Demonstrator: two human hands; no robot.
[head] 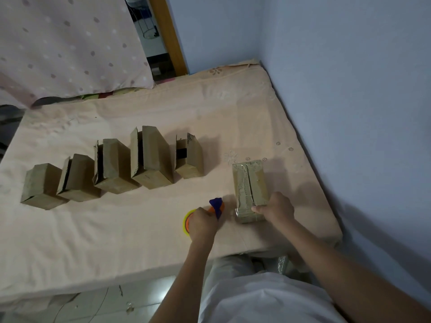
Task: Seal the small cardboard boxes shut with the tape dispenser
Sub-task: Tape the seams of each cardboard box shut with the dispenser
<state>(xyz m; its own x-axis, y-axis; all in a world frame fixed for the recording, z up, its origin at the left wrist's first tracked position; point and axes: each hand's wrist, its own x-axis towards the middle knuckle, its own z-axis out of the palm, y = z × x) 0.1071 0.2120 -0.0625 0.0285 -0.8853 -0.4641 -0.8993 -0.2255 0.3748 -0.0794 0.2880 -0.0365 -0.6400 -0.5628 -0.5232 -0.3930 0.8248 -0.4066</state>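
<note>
A small cardboard box (250, 185) lies flat at the right of the bed, with clear tape over its centre seam and near end. My right hand (276, 208) rests on its near right corner, thumb pressed along the near edge. My left hand (202, 223) grips an orange and yellow tape dispenser (215, 207) with a blue blade guard, on the sheet just left of that box. Several more cardboard boxes stand in a row across the middle, from the leftmost (40, 185) to the rightmost (189, 157); most show loose or open flaps.
The bed sheet (116, 229) is peach, with its near edge just in front of me. A blue wall (349, 89) runs along the right side. A dotted pink cloth (70, 43) hangs at the back left. Tiled floor shows below the bed edge.
</note>
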